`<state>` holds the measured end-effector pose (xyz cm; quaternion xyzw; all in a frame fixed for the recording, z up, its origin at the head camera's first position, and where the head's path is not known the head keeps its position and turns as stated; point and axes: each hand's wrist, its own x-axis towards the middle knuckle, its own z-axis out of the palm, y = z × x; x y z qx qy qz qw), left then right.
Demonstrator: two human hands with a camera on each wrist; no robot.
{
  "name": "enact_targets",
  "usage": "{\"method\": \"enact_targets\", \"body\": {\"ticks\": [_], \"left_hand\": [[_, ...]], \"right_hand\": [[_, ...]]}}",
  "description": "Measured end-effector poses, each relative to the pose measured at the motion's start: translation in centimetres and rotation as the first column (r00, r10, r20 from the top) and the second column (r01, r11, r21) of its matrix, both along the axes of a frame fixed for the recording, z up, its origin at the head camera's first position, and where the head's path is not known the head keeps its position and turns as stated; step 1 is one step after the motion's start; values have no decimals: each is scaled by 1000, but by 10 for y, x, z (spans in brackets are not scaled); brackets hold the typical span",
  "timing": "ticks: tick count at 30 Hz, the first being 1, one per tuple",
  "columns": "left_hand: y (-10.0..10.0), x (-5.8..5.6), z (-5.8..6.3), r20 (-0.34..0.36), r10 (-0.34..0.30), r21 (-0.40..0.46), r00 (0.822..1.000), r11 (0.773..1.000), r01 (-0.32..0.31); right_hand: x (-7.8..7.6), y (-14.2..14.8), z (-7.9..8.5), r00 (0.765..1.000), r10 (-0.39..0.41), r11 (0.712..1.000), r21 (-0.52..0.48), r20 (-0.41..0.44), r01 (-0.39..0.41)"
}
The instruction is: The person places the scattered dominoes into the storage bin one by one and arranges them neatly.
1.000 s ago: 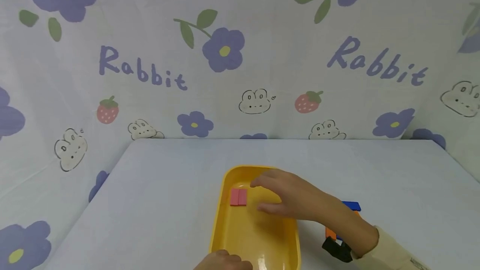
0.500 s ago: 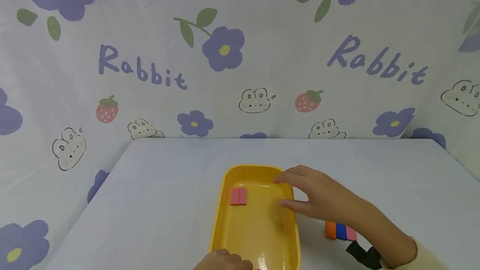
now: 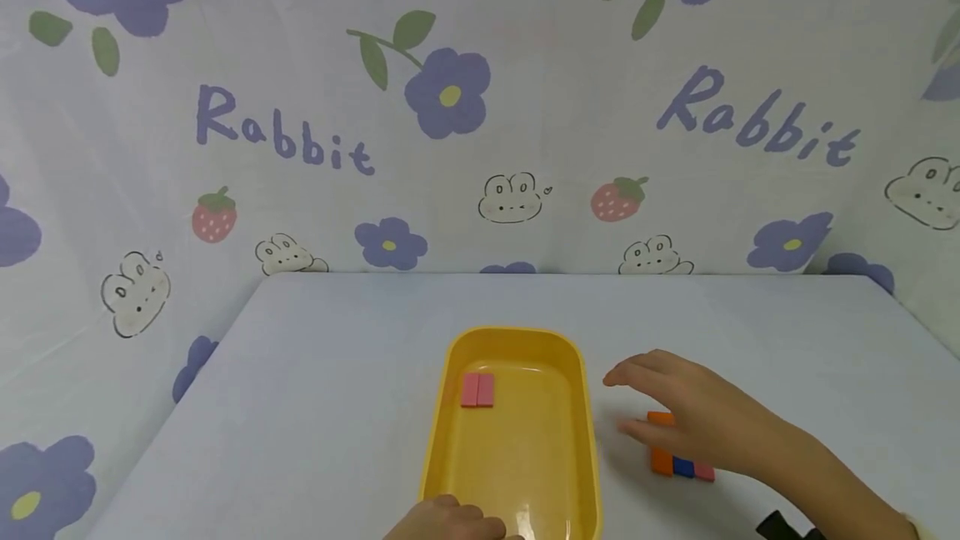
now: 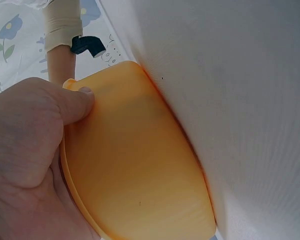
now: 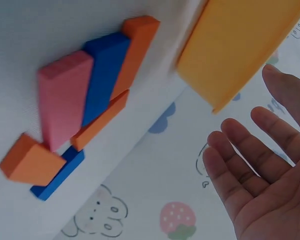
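Observation:
A yellow plastic tray (image 3: 532,448) holds two pink blocks (image 3: 469,390) side by side near its far left corner. My left hand (image 3: 450,520) grips the tray's near rim; the left wrist view has the thumb pressed on the outer wall (image 4: 135,150). To the tray's right, my right hand (image 3: 697,419) hovers with fingers spread, holding nothing. Beneath it lie several flat blocks, partly hidden by the hand in the head view. The right wrist view reveals a pink block (image 5: 65,100), a blue one (image 5: 104,75) and an orange one (image 5: 138,55) in a row.
Beyond that row lie a thin orange block (image 5: 101,119), another orange block (image 5: 30,162) and a second blue one (image 5: 60,175). A white table (image 3: 337,407) bears everything. Behind it hangs a patterned cloth (image 3: 555,107) with flowers and rabbits.
My right hand has moved from over the tray out to the right, above the loose blocks, its fingers still spread. The left hand stays at the tray rim; the pink blocks have not moved.

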<state>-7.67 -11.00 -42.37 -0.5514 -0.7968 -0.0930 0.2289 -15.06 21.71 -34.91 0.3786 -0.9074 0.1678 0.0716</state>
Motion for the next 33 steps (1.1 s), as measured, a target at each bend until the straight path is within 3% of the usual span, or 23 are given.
{"method": "enact_targets", "body": {"ticks": [4,10,16,21,25,28,33], "left_hand": [[0,0,0,-21,5,-26,1000,1000,-5],[0,0,1,16,10,-15,1000,1000,-10],[0,1,-1,98,23,13,995,1000,-24],[0,2,-1,116,36,0,993,999,-36],[0,2,1,130,35,3,991,999,-36],[-1,3,2,140,35,16,989,999,-37],[-1,3,1,182,59,-6,982,998,-59]], "right_hand": [[6,10,-3,999,-46,999,25,-3,46],[11,27,-10,994,-102,992,71,32,100],[11,38,-17,963,-210,969,171,170,181],[12,49,-26,954,-256,953,206,157,222],[12,52,-30,929,-309,937,231,201,262],[13,53,-33,926,-311,937,233,214,261],[12,53,-37,940,-275,946,230,204,227]]}}
